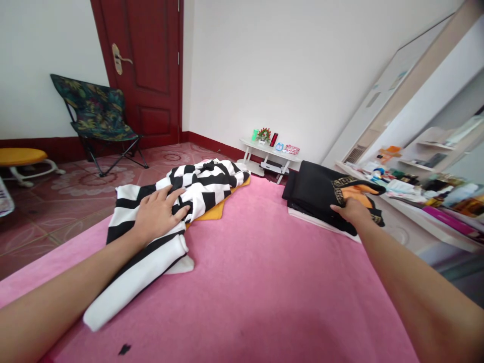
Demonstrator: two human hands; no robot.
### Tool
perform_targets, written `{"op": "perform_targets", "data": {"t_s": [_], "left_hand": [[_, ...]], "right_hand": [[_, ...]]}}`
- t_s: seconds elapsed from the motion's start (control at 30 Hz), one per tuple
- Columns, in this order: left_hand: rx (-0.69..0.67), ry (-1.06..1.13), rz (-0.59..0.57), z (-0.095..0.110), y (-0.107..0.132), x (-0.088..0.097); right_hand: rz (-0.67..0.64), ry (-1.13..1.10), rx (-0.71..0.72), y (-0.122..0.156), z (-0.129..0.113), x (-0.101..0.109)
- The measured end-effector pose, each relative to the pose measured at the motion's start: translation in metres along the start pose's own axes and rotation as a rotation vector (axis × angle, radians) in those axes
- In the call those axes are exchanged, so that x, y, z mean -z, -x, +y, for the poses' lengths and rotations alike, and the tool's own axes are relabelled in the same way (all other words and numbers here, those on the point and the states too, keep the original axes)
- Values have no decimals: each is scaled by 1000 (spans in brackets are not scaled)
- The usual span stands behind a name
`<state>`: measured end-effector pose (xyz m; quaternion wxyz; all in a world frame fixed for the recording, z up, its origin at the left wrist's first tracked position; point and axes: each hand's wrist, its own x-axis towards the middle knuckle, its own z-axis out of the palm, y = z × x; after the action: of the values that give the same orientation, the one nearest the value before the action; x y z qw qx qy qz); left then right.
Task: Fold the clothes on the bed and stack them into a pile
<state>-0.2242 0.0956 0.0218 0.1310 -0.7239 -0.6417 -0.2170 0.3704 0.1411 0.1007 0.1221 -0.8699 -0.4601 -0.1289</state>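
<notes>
A black-and-white striped garment point(204, 179) lies crumpled on the pink bed cover point(260, 282), one sleeve stretched toward me. My left hand point(157, 214) rests on it from above, fingers apart. Yellow cloth point(214, 210) pokes out from under the stripes. Over on the right is a stack of folded clothes, with a black garment point(315, 186) on top that has a gold-patterned band and orange cloth showing at its end. My right hand point(354, 210) grips that end, thumb on the near side; its other fingers are mostly hidden. White cloth point(321, 221) forms the bottom of the stack.
A low white stand point(260, 146) with small items is by the far wall. Along the right runs a cluttered dressing table point(423, 209). A folding chair point(100, 113), a yellow stool point(22, 157) and a red door point(147, 65) are at the left. A small dark scrap point(124, 349) lies near me.
</notes>
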Motion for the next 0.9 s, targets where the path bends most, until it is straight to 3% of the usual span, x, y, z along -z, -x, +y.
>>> {"op": "perform_targets", "data": {"t_s": [0.13, 0.27, 0.33, 0.43, 0.53, 0.6, 0.67, 0.73, 0.83, 0.9], "left_hand": [[18, -8, -8, 2, 1, 3], [34, 4, -16, 3, 2, 5], [31, 15, -9, 3, 3, 5], [23, 13, 5, 3, 4, 3], [12, -4, 19, 1, 4, 1], [4, -10, 24, 0, 4, 1], [-1, -16, 23, 0, 5, 2], [-7, -23, 19, 0, 6, 3], [-13, -29, 8, 1, 8, 3], [-11, -39, -9, 1, 9, 3]], "right_hand": [[-150, 139, -3, 32, -24, 12], [-172, 57, 228, 93, -80, 35], [-234, -137, 373, 137, -110, 57], [-454, -508, 460, 217, -144, 101], [-796, -694, 791, 298, -154, 143], [-858, -682, 979, 337, -150, 161], [-690, -681, 1032, 356, -142, 166], [-391, -704, 962, 353, -133, 157], [-11, -714, 783, 324, -114, 120], [75, -715, 689, 303, -100, 85]]}}
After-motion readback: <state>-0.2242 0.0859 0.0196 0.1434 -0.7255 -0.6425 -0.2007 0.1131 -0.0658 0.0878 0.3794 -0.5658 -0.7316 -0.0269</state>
